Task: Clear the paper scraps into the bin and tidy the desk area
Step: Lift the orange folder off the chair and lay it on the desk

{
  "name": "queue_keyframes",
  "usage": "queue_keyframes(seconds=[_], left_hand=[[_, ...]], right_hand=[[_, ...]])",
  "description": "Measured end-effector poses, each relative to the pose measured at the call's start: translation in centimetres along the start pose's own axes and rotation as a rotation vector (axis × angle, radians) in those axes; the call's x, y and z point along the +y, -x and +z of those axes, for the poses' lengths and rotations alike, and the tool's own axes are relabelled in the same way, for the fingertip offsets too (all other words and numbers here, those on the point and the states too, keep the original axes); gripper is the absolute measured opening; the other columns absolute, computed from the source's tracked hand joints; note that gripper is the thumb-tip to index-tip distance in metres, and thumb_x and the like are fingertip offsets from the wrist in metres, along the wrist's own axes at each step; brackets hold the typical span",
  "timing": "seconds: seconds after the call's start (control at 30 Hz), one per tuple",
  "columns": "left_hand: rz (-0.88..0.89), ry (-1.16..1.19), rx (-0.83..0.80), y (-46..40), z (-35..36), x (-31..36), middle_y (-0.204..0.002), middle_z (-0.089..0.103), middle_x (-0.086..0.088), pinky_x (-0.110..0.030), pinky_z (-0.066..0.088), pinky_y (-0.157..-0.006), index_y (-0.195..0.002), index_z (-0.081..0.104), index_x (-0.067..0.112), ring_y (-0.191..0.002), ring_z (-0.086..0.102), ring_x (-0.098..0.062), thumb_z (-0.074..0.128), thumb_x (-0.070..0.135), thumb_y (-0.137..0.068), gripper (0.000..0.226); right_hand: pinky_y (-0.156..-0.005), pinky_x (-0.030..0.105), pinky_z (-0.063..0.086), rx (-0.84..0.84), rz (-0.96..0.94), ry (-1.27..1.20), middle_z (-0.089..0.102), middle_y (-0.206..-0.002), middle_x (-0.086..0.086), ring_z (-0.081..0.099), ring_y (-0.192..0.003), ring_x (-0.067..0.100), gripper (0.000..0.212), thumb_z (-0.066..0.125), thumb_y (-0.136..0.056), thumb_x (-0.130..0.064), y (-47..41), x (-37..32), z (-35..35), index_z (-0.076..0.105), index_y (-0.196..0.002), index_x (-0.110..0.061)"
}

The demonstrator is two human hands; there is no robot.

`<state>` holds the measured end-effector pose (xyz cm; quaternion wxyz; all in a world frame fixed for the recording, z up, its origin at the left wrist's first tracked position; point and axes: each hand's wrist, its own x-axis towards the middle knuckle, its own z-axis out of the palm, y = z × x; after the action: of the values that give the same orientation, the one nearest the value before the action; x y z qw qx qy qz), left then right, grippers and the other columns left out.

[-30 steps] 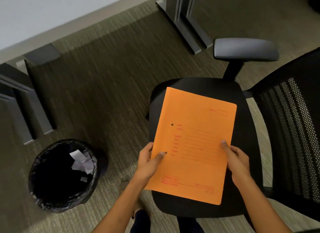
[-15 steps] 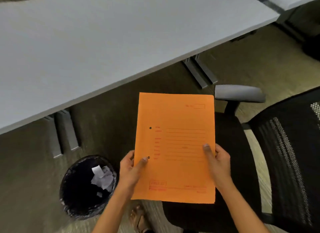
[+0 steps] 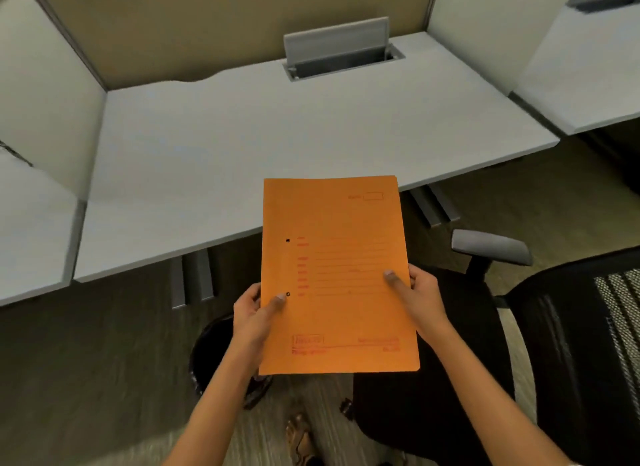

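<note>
forearms: bare, no sleeves | hands (image 3: 252, 316): ungloved | foot (image 3: 300, 438): brown strappy sandal

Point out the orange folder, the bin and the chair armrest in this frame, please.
orange folder (image 3: 337, 275): head view, middle of its front cover.
bin (image 3: 211, 344): head view, visible dark rim left of the left forearm.
chair armrest (image 3: 491, 248): head view, top of the grey pad.

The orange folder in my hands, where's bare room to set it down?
The desk top is bare from the left divider panel across to the cable hatch. Below it's crowded: bin and chair flank the orange folder.
</note>
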<state>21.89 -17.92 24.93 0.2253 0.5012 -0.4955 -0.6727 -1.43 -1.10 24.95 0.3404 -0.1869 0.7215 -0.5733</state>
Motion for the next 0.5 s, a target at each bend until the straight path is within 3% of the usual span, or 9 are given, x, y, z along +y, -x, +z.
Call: queue_keyframes(seconds=[0.13, 0.3, 0.5], left_hand=[[0.036, 0.022, 0.020, 1.2, -2.3, 3.4, -0.108, 0.074, -0.014, -0.055, 0.060, -0.082, -0.114, 0.061, 0.011, -0.095, 0.074, -0.033, 0.070, 0.011, -0.091, 0.024], [0.109, 0.071, 0.012, 1.8, -4.9, 7.2, -0.105, 0.077, -0.010, -0.045, 0.063, -0.072, -0.111, 0.063, 0.013, -0.091, 0.076, -0.030, 0.072, 0.013, -0.091, 0.022], [0.118, 0.170, 0.001, 2.1, -6.8, 10.1, -0.106, 0.077, -0.011, -0.051, 0.062, -0.076, -0.115, 0.062, 0.011, -0.095, 0.075, -0.033, 0.074, 0.015, -0.088, 0.030]], right_hand=[[-0.080, 0.044, 0.062, -0.037, -0.020, 0.011, 0.077, -0.106, -0.004, 0.075, -0.095, 0.016, 0.023, 0.067, -0.093, -0.038, 0.8, -3.4, 1.9, 0.068, -0.113, -0.027], [-0.085, 0.052, 0.060, -0.053, -0.087, 0.016, 0.074, -0.113, 0.002, 0.074, -0.100, 0.020, 0.030, 0.066, -0.095, -0.034, 1.0, -8.0, 4.6, 0.062, -0.122, -0.022], [-0.078, 0.043, 0.063, -0.024, -0.152, 0.084, 0.070, -0.114, 0.000, 0.073, -0.095, 0.016, 0.052, 0.072, -0.090, -0.036, 0.3, -11.4, 6.5, 0.047, -0.134, -0.027]])
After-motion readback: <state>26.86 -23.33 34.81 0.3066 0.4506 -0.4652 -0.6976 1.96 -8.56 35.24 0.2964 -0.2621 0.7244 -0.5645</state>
